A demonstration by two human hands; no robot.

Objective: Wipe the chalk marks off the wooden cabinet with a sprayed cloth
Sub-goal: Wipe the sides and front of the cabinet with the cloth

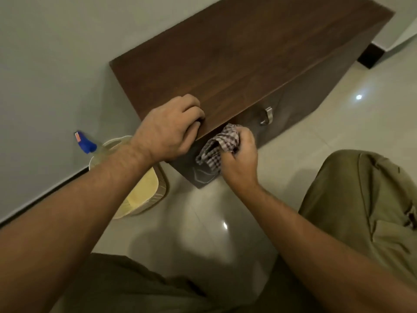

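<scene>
Left grip [171, 129], head view: bare hand, fingers curled over the front edge of the top of the wooden cabinet [248, 53] near its left corner, thumb tucked at the edge; it is grasping the cabinet. Right grip [239, 159]: bare hand, fingers closed round a bunched checked cloth [216, 147], brown and white, held against the cabinet front just under the overhanging top and just right of the left grip. Part of the cloth hangs loose below and left of the fingers. Chalk marks [203, 175]: faint pale lines on the dark front panel, low down by the cabinet's near bottom corner, directly beneath the hanging cloth; their shape is too faint to tell. Cabinet: dark brown wood grain, low, standing on the floor [338, 136] with its back to the wall [45, 64]. Metal handle [267, 115]: silver, bow-shaped, on the front panel to the right of the cloth, apart from it. Spray bottle [86, 143]: blue trigger head with a small red label, clear body, to the left of the cabinet by the wall; whether it stands in or behind the bin cannot be told. Bin [144, 195]: cream, rounded rim, on the floor beside the cabinet, partly hidden by the left forearm. Floor: pale glossy tiles with light reflections. Olive trousers [361, 199]: knee at right, more at the lower edge.
</scene>
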